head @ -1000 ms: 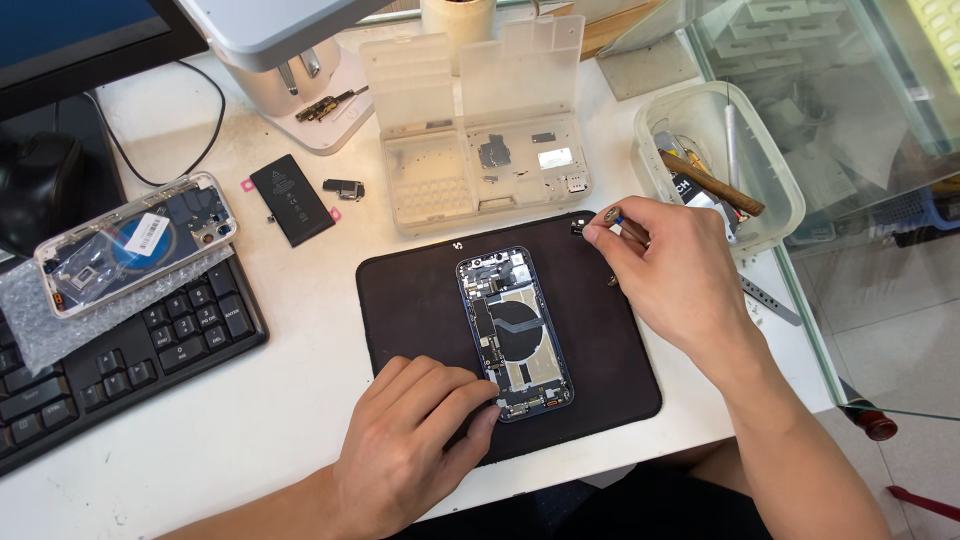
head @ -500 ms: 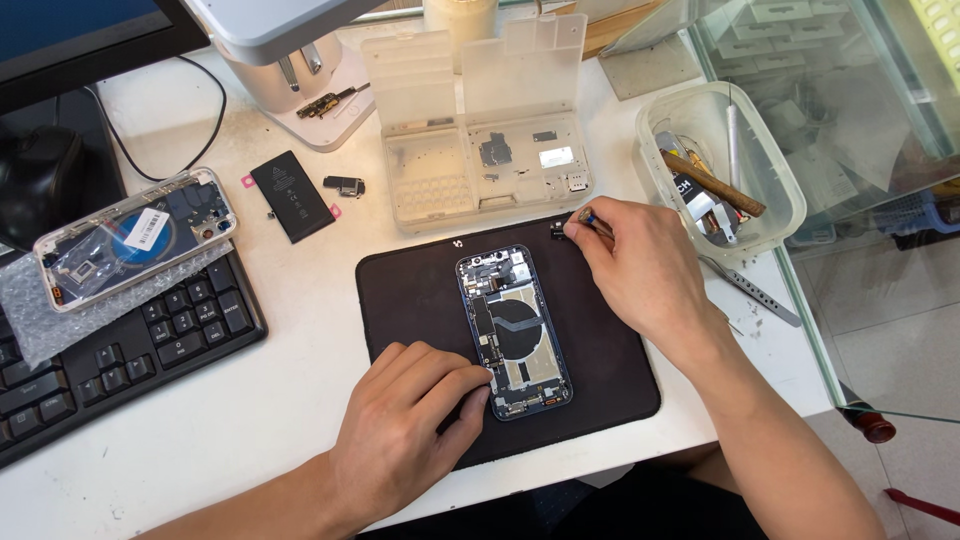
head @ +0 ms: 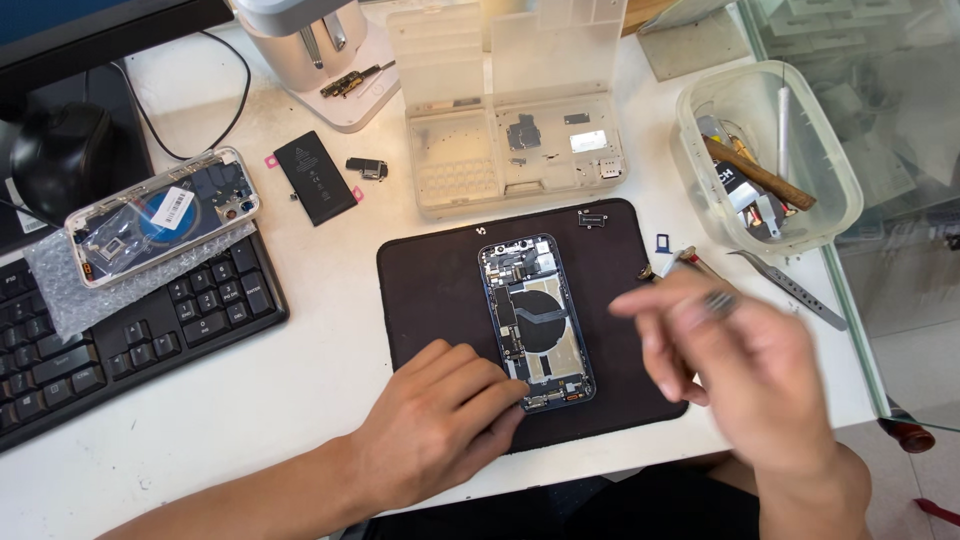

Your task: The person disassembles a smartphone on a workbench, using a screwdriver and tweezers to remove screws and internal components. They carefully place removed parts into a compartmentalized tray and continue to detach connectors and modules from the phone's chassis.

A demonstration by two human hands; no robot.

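Left hand (head: 435, 425) lies flat, fingers pinning the opened phone (head: 535, 320) mid-mat (head: 430, 280); fragile, best held by its frame edges. Right hand (head: 745, 365) is blurred, grip unclear.

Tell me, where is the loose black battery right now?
In the head view the battery lies on the white desk, upper left, between the spare phone shell and a small black part, above the keyboard.

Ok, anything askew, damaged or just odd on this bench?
Nothing looks damaged or spilled. The opened phone lies square on the black mat, steadied by the left hand. Only the right hand is motion-blurred, so what it grips is unclear.
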